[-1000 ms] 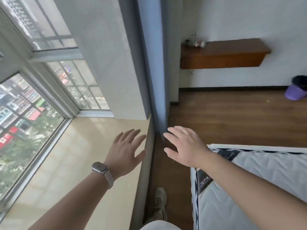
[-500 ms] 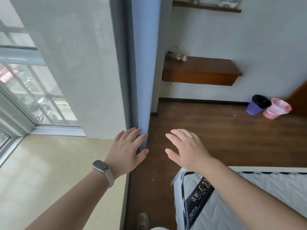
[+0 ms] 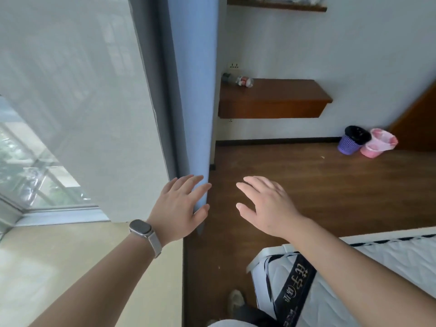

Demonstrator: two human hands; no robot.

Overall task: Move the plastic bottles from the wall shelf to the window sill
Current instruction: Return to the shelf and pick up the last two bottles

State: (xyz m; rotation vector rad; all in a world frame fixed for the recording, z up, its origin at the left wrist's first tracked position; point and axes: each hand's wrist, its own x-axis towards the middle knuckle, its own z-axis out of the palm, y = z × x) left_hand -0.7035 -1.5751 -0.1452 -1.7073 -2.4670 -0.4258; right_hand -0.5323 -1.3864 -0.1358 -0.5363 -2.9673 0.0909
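Both hands are empty, fingers spread flat. The left hand [image 3: 179, 208] is in front of the blue curtain's [image 3: 193, 90] lower edge and the right hand [image 3: 266, 204] is over the wood floor [image 3: 306, 185], likely raised ready to reach rather than to grip. One plastic bottle [image 3: 238, 80] lies on its side at the left end of the wall shelf [image 3: 273, 100], toward 12 o'clock and well apart from the hands. The window sill [image 3: 70, 267] lies at 8 o'clock and the mattress [image 3: 389, 279] corner at 4 o'clock, leaving an open floor lane between them toward the shelf.
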